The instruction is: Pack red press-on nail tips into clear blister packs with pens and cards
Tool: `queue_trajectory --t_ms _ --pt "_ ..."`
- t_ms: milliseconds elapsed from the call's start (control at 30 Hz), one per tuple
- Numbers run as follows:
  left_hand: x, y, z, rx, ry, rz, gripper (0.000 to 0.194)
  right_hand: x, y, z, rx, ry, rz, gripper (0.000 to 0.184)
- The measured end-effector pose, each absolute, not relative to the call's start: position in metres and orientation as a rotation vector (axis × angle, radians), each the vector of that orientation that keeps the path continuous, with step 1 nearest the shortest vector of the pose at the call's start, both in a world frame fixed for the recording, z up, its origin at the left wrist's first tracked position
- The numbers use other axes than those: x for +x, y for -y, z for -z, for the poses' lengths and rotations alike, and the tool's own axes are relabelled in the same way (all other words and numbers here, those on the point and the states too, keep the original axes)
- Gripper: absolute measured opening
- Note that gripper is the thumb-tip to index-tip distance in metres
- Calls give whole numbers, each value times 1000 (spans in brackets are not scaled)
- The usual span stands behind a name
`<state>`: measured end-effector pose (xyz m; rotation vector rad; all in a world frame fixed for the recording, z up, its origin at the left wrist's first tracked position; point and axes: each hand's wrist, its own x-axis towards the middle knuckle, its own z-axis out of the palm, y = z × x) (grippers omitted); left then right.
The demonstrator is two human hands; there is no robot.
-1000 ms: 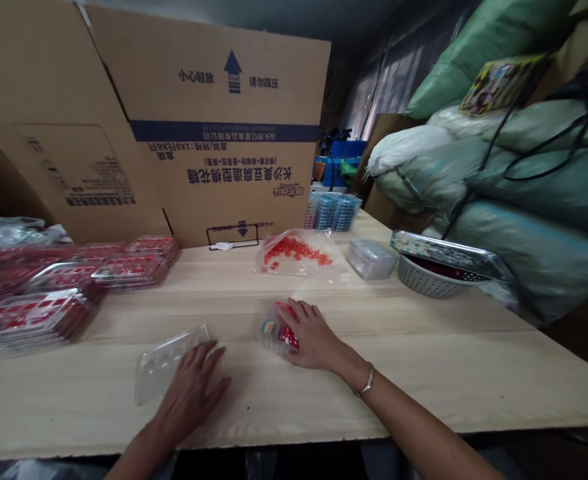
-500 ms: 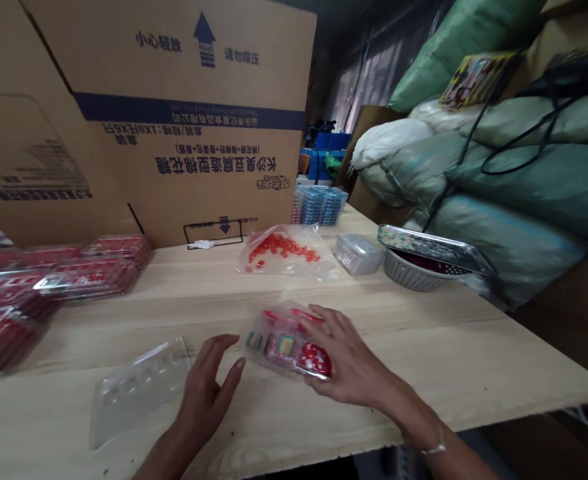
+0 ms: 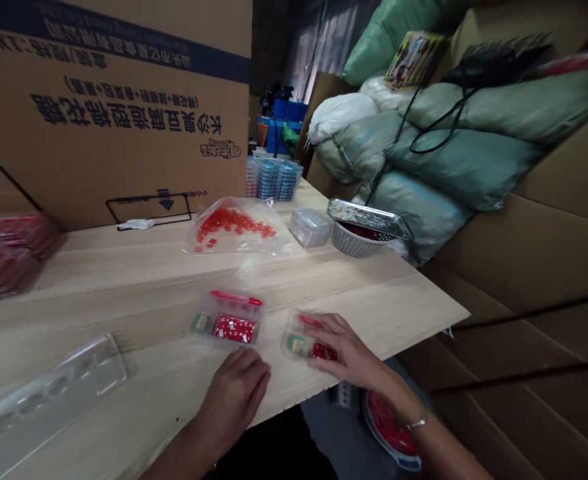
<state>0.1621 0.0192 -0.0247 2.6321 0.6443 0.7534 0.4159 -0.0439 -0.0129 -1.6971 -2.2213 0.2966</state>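
Gripping R tray (image 3: pixel 301 331) nr table edge w/ R hand (image 3: pixel 347 350), w/ L hand (image 3: pixel 239 383) just beside L tray (image 3: pixel 227 311).

Straddling end of R tray w/ R fingers on top, thumb on near side, prob. to steady it w/out crushing contents. Showing L fingers curled in at near edge of L tray; can't tell if touching or grasping anything. Finding both trays apart, side by side on table (image 3: pixel 149 400), prob. for easy reach by either hand. Noting in L tray red patterned packet (image 3: pixel 234 329), red strip (image 3: pixel 237 298) and green-edged piece (image 3: pixel 201 323), in separate spots, prob. to limit shifting. Noting clear molded sheet (image 3: pixel 84 373) flat at far L, prob. out of hands' way. Logging beyond: bag (image 3: pixel 254 247) of red pieces (image 3: pixel 234 220), lying flat; basket (image 3: pixel 357 247) w/ shiny tray (image 3: pixel 367 215) tilted across top, prob. as makeshift cover.
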Motion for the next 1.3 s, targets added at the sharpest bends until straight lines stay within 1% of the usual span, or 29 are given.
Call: queue_trajectory --t_ms 33,67,100,200,300,467,600,733,800,900,933,1000,1100,1200,1300 --pt "178 -21 20 2655 -659 -647 23 412 40 12 -1704 2177 -270 30" --pt "194 -24 16 2678 -699 -523 23 408 37 12 -1719 2130 -249 18" --pt "209 -25 13 2697 -762 -394 23 404 33 13 -1732 2090 -244 15" --pt "243 -28 10 2706 -976 -151 25 396 25 18 -1746 2053 -301 16" --pt "257 -29 9 2693 -1070 -90 29 390 21 20 -1804 2045 -309 16" --pt "259 -34 5 2707 -1058 28 30 387 20 20 -1884 2033 -324 14" --pt "265 -42 3 2715 -972 96 26 387 22 20 -1801 1994 -426 14" --pt "255 -41 1 2723 -915 65 25 389 24 18 -1766 1962 -417 15" --pt "237 -33 3 2692 -948 -82 23 389 25 16 -1758 1979 -418 16" --pt "202 -20 12 2476 -1084 -332 18 388 23 10 -1800 2080 -443 15" --pt "192 -16 16 2392 -1133 -336 18 386 21 8 -1845 2120 -440 15" --pt "177 -10 25 2297 -1232 -233 18 380 18 4 -1979 2188 -412 14" --pt "169 -5 33 2309 -1323 -130 16 369 11 -2 -2122 2270 -371 17" --pt "169 -4 35 2324 -1330 -152 11 367 7 -8 -2121 2320 -369 17" --pt "168 -3 35 2302 -1331 -164 11 376 9 -11 -2052 2283 -445 16"
